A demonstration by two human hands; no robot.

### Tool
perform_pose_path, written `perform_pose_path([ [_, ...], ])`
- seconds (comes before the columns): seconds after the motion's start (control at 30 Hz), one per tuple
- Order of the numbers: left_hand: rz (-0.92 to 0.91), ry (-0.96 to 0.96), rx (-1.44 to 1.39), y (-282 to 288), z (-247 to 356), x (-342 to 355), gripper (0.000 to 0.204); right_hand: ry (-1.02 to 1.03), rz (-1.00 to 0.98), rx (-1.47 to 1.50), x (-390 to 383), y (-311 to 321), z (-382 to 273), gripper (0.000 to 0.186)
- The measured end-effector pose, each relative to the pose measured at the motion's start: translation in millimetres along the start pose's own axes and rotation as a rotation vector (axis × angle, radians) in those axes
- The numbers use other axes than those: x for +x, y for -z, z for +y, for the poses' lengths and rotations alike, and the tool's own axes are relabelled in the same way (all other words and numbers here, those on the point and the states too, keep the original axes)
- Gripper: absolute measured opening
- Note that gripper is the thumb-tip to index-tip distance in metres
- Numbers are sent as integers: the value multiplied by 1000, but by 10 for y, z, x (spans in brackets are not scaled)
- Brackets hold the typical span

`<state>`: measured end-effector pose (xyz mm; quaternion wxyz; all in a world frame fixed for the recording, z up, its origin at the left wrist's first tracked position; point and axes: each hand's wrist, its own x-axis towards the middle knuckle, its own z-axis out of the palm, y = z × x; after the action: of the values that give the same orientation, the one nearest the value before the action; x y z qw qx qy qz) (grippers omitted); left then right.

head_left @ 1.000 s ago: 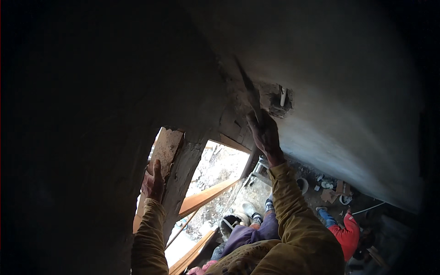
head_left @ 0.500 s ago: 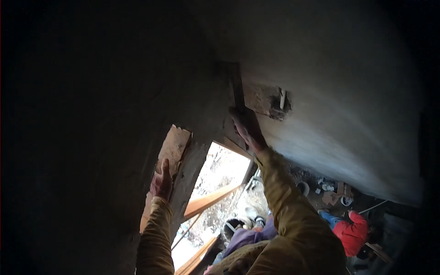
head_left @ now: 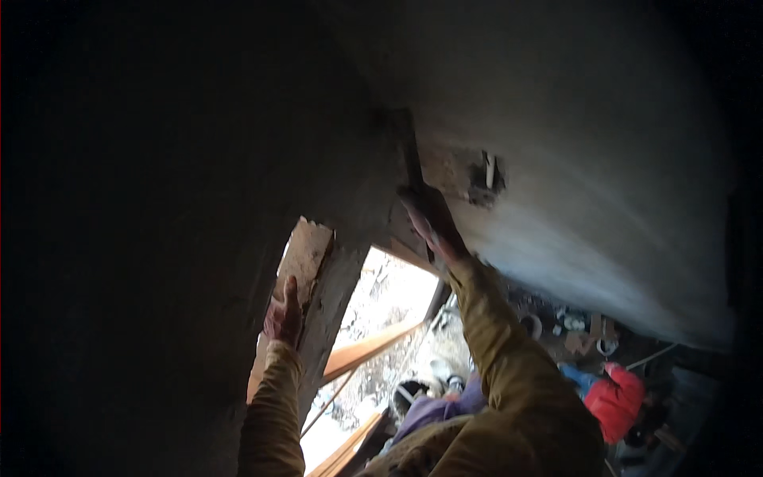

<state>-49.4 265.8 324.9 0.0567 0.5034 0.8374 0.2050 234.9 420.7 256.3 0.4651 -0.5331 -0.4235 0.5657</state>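
Note:
My right hand (head_left: 433,221) is closed around a long, dark, flat tool (head_left: 412,157), raised against the wall near the corner. The upper end of the tool blends into the shadow, and its lower end shows just below the hand. My left hand (head_left: 282,316), thumb pointing up, rests on a pale, narrow strip (head_left: 308,246) with a rough upper end, set in the dark wall. Its other fingers are mostly hidden, so I cannot make out how it grips. To the right of the tool, a rough recess (head_left: 486,179) in the grey wall holds a short white pipe.
A bright opening (head_left: 389,290) with wooden beams (head_left: 373,346) lies between my arms. Far below, a person in a red top (head_left: 618,401) is bent over. Near them lie rubble, cardboard (head_left: 580,342) and a round container (head_left: 531,324). Purple cloth (head_left: 437,409) shows below my right arm.
The view has shifted slightly, so the lower scene sits a little further right. Both hands stay in nearly the same places, with the tool still in my right hand.

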Motion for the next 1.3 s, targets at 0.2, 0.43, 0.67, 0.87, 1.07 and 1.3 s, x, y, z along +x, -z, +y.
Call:
perform_pose_path([
  [0.2, 34, 45, 28, -50, -3, -31, 101, 419, 117, 502, -507, 295, -743, 23],
  [0.43, 5, 81, 5, -60, -28, -23, 97, 991, 428, -315, -53, -106, -323, 16],
  [0.67, 108, 15, 31, -120, -88, 12, 90, 63, -57, 256, -376, 255, -615, 27],
  [0.87, 71, 52, 21, -91, -120, 4, 88, 784, 358, 416, -271, -145, -790, 23],
  [1.07, 100, 10, 60, -84, -64, 5, 88, -105, -220, 288, -93, 46, -273, 26],
  [1.3, 5, 56, -26, -24, -16, -54, 89, 381, -62, 430, -664, 266, -1084, 23],
])
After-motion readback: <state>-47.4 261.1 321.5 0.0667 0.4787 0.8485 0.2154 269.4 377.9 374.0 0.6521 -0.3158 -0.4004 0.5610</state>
